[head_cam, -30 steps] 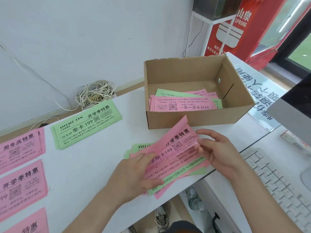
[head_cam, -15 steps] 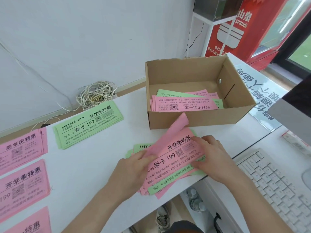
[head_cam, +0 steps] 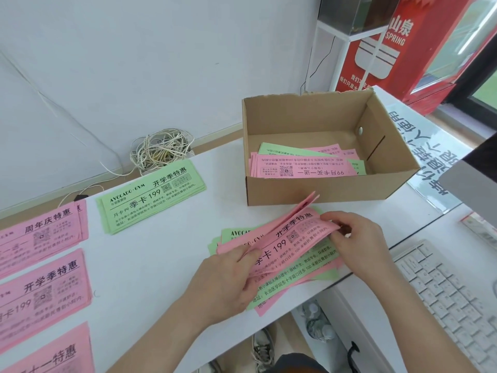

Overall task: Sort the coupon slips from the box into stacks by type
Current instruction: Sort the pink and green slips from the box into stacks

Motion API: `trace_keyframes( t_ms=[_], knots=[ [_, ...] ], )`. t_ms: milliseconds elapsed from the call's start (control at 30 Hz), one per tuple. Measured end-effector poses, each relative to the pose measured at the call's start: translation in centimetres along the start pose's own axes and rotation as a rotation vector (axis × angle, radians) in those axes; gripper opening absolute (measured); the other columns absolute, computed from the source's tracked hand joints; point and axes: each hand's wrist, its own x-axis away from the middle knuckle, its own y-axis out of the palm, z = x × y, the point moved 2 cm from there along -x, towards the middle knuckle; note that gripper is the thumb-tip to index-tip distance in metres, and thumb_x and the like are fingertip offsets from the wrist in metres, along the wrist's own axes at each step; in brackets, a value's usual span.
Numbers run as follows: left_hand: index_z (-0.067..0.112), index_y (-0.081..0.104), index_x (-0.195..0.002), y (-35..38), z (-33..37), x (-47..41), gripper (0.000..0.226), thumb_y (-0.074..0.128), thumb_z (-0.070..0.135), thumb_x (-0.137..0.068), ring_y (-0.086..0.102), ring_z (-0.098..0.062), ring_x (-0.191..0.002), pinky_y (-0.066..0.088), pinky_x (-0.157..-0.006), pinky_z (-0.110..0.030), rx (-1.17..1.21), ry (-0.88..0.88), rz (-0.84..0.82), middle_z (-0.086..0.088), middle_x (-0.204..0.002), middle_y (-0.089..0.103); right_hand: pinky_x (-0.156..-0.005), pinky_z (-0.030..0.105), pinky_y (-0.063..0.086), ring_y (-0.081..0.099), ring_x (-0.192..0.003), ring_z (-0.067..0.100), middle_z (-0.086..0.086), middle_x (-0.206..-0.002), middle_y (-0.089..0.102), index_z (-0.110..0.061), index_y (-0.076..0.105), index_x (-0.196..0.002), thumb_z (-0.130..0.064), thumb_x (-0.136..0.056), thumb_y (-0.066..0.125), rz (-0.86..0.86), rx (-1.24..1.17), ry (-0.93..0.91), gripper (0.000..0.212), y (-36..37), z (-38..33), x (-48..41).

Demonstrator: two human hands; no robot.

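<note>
1. The white table (head_cam: 150,265) fills most of my view, running from the lower left to the middle right of the frame.
2. The open brown cardboard box (head_cam: 322,189) stands on it, right of centre in the upper half. A loose pile of pink and green paper slips (head_cam: 301,168) lies on its floor by the near wall, with a pink one on top.
3. A white keyboard (head_cam: 451,297) sits at the lower right, past the table's edge.
4. Down the left edge of the frame I see the top pink stack (head_cam: 40,235), the middle pink stack (head_cam: 40,294) and the bottom pink stack (head_cam: 53,354), which is cut off by the frame.
5. The green paper stack (head_cam: 150,195) lies left of centre, between the pink stacks and the box and apart from both.
6. The mixed bundle of pink and green coupon slips (head_cam: 290,238) is fanned out in the lower middle, just in front of the box, with its near corner overhanging the table edge.
7. The left hand (head_cam: 228,281) grips the bundle's left part, with the thumb on the top pink slip and the fingers beneath.
8. The right hand (head_cam: 357,238) pinches the right end of the upper pink slips. One pink slip is raised, its edge pointing toward the box's front wall.
9. A tangle of white cable (head_cam: 161,149) sits against the wall, behind the green stack.
</note>
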Motion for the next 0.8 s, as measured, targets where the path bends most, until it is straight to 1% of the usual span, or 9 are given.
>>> trace_keyframes(
  t_ms=[133, 200, 267, 300, 433, 533, 600, 700, 800],
  knots=[
    [0.028, 0.045, -0.130, -0.6, 0.0, -0.1, 0.048, 0.058, 0.020, -0.084, 0.051, -0.014, -0.047, 0.038, -0.038, -0.023, 0.054, -0.039, 0.016, 0.009, -0.092, 0.068, -0.068, 0.019, 0.045, 0.062, -0.081, 0.002, -0.013, -0.090, 0.070, -0.035, 0.069, -0.105, -0.018, -0.095, 0.051, -0.031, -0.273, 0.084, 0.026, 0.4, 0.0, 0.1],
    [0.040, 0.017, -0.146, -1.2, -0.2, -0.4, 0.068, 0.050, 0.015, -0.093, 0.045, -0.019, -0.051, 0.036, -0.046, -0.025, 0.108, -0.120, -0.012, 0.006, -0.096, 0.063, -0.072, 0.028, 0.047, 0.064, -0.086, 0.011, -0.005, -0.090, 0.072, -0.030, 0.068, -0.112, -0.028, -0.100, 0.045, -0.038, -0.483, 0.222, 0.026, 0.4, 0.2, 0.4],
    [0.054, -0.016, -0.138, -1.3, -0.3, -0.2, 0.076, 0.035, 0.015, -0.098, 0.043, -0.021, -0.059, 0.035, -0.056, -0.026, 0.139, -0.200, -0.020, 0.003, -0.109, 0.059, -0.075, 0.031, 0.049, 0.066, -0.085, 0.015, -0.002, -0.089, 0.075, -0.028, 0.070, -0.108, -0.034, -0.101, 0.043, -0.063, -0.622, 0.306, 0.029, 0.4, 0.4, 0.7],
    [0.055, -0.021, -0.132, -1.2, -0.3, -0.2, 0.078, 0.034, 0.012, -0.097, 0.042, -0.021, -0.061, 0.034, -0.059, -0.026, 0.139, -0.224, -0.021, 0.003, -0.114, 0.058, -0.075, 0.031, 0.050, 0.068, -0.083, 0.014, -0.002, -0.087, 0.075, -0.027, 0.071, -0.104, -0.032, -0.100, 0.046, -0.080, -0.617, 0.294, 0.026, 0.3, 0.5, 0.8],
    [0.055, -0.025, -0.127, -1.4, -0.3, -0.4, 0.083, 0.035, 0.007, -0.096, 0.041, -0.014, -0.054, 0.035, -0.059, -0.027, 0.238, -0.279, 0.002, 0.007, -0.091, 0.053, -0.072, 0.032, 0.055, 0.071, -0.075, 0.013, -0.005, -0.076, 0.075, -0.021, 0.069, -0.106, -0.006, -0.090, 0.063, -0.089, -0.379, 0.252, 0.023, 0.3, 1.0, 0.6],
    [0.062, -0.033, -0.123, -0.6, -1.0, 0.0, 0.082, 0.033, 0.021, -0.101, 0.058, -0.024, -0.065, 0.048, -0.067, -0.036, 0.354, -0.329, 0.009, 0.003, -0.081, 0.058, -0.063, 0.023, 0.049, 0.069, -0.070, 0.008, -0.009, -0.071, 0.073, -0.023, 0.071, -0.103, -0.009, -0.086, 0.068, -0.053, -0.217, 0.230, 0.021, 0.3, 1.2, 0.5],
    [0.055, -0.014, -0.136, -0.4, -1.4, 0.1, 0.067, 0.034, 0.025, -0.101, 0.058, -0.024, -0.064, 0.044, -0.061, -0.030, 0.448, -0.345, 0.057, -0.003, -0.083, 0.066, -0.056, 0.016, 0.043, 0.066, -0.066, 0.004, -0.012, -0.068, 0.071, -0.023, 0.074, -0.092, -0.013, -0.086, 0.070, -0.025, -0.168, 0.215, 0.013, 0.3, 1.3, 0.5],
    [0.050, 0.010, -0.144, -0.8, -1.4, 0.4, 0.058, 0.037, 0.022, -0.100, 0.049, -0.008, -0.055, 0.033, -0.050, -0.016, 0.536, -0.361, 0.117, 0.008, -0.074, 0.058, -0.053, 0.015, 0.040, 0.063, -0.064, 0.004, -0.010, -0.067, 0.068, -0.025, 0.071, -0.076, -0.020, -0.086, 0.070, 0.013, -0.085, 0.186, 0.012, 0.4, 1.1, 0.7],
    [0.073, -0.004, -0.128, -1.5, -0.9, 0.6, 0.075, 0.036, 0.015, -0.100, 0.053, -0.008, -0.071, 0.042, -0.063, -0.015, 0.458, -0.243, 0.123, 0.024, -0.111, 0.050, -0.055, 0.022, 0.045, 0.063, -0.061, 0.011, -0.006, -0.065, 0.068, -0.021, 0.068, -0.069, -0.028, -0.087, 0.070, 0.019, -0.051, 0.168, 0.020, 0.7, 1.0, 0.7]
  ],
)
